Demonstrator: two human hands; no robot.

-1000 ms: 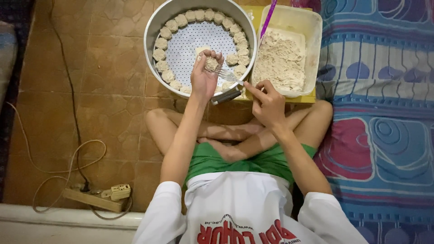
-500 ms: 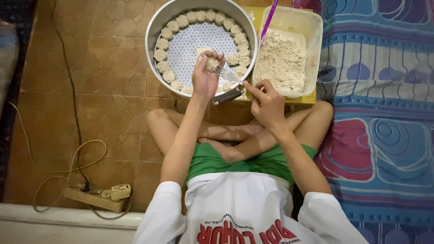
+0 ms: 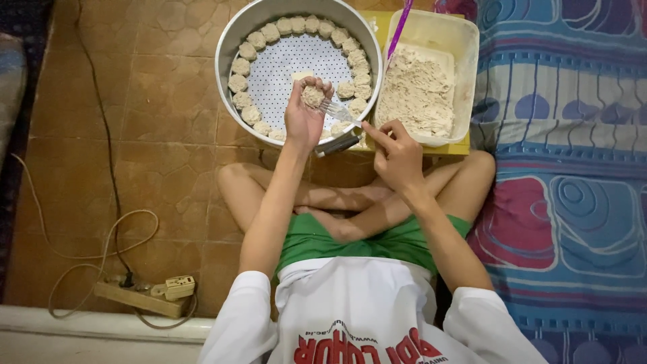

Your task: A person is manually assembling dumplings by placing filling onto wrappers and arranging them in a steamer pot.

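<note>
My left hand is cupped around a half-formed dumpling with pale filling showing at the top, held over the round metal steamer tray. My right hand grips a fork whose tines point left and touch the dumpling's filling. Several finished dumplings line the inside rim of the tray in a ring, around a bare perforated middle.
A white rectangular tub of minced filling with a purple utensil stands right of the tray, on a yellow board. A patterned mattress lies at the right. A power strip with cables lies on the tiled floor at the left. My legs are crossed below.
Both hands stay over the tray's near edge; the fork keeps working at the dumpling's top. Nothing else has moved.
</note>
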